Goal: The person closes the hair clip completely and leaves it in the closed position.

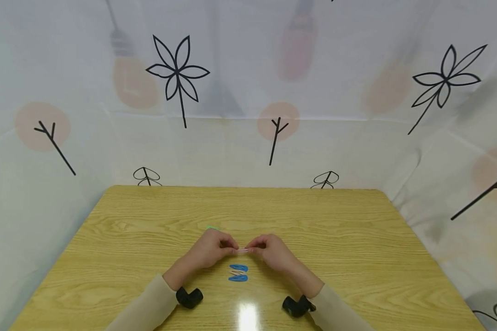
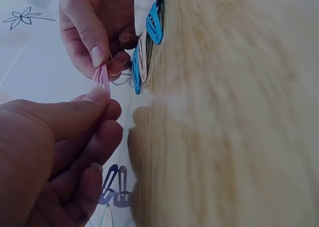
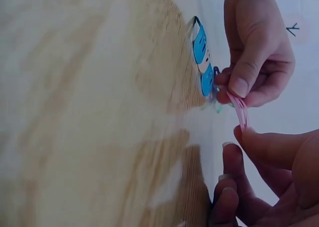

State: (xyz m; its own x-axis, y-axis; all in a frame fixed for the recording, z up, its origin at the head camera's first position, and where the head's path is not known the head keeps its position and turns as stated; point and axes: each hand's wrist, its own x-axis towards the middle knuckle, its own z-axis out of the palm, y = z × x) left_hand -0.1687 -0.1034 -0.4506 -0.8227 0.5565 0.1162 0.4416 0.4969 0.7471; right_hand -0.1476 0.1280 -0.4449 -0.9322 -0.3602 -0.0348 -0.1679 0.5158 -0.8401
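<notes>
A small pink hair clip [image 1: 243, 250] is held just above the wooden table [image 1: 356, 239], one end in each hand. My left hand [image 1: 233, 249] pinches its left end and my right hand [image 1: 252, 249] pinches its right end. In the left wrist view the pink hair clip [image 2: 101, 77] runs between my left thumb and fingers below and my right hand [image 2: 99, 52] above. The right wrist view shows the same pink hair clip [image 3: 240, 107] between both hands. Two blue hair clips [image 1: 238, 272] lie side by side on the table just in front of my hands.
Something green [image 1: 212, 228] peeks out behind my left hand. Two purple hair clips [image 2: 115, 187] lie on the table near my left fingers. A white printed curtain [image 1: 248, 115] surrounds the table on three sides.
</notes>
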